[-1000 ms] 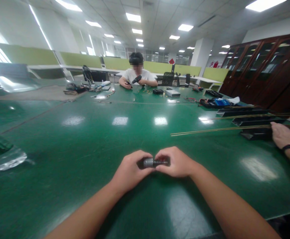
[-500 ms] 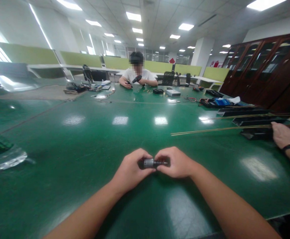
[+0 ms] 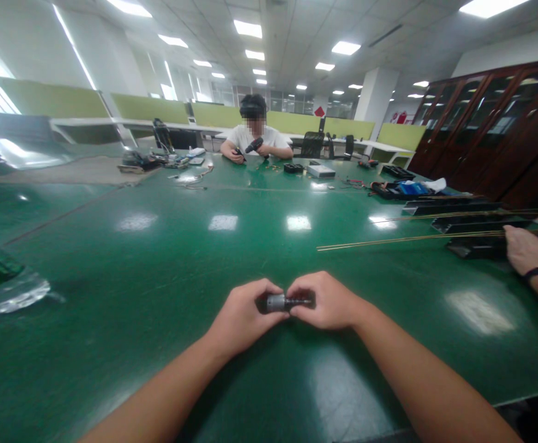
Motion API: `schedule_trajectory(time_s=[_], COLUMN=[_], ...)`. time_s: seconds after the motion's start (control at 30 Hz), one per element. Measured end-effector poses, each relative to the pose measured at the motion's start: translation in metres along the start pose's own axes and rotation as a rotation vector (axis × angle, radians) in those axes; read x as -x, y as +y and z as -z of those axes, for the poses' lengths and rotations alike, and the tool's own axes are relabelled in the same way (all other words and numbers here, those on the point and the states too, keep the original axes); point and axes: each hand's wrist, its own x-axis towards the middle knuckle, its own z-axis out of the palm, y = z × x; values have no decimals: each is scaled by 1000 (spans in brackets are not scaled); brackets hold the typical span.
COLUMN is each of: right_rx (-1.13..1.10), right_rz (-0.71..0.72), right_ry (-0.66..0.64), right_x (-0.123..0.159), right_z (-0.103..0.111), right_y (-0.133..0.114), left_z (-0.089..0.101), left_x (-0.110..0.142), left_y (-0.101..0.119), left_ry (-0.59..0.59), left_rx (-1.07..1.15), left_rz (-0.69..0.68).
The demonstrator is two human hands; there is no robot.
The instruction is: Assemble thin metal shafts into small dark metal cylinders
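A small grey metal cylinder with a dark, stepped shaft point(image 3: 277, 302) lies sideways between my hands, just over the green table point(image 3: 232, 258). Its kind is not clear. Around the cylinder's left end curls my left hand point(image 3: 245, 311), thumb below and fingers above. My right hand point(image 3: 327, 301) closes round the thin shaft end, its thumb and fingertips near the join. My palms hide both outer ends. The two hands' fingertips almost meet.
A clear bottle point(image 3: 5, 280) lies at left. On the right, another person's hand point(image 3: 530, 249) touches black channel pieces point(image 3: 476, 247) beside thin brass-coloured rods point(image 3: 384, 242). Across the table a person point(image 3: 269, 138) holds a power drill point(image 3: 253, 146); tools and a white box point(image 3: 321, 171) lie nearby.
My hands and the grey cylinder look nearly unmoved. The person across the table has shifted their head and one hand slightly.
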Motion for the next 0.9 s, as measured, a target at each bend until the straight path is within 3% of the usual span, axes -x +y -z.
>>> schedule_trajectory(time_s=[0.9], right_rx=[53], right_rz=[-6], right_ry=[13], right_x=[-1], right_z=[-5], right_y=[2], left_z=[-3], left_x=[1], left_y=[-3], left_ry=[4], left_rx=[-6], left_rz=[25])
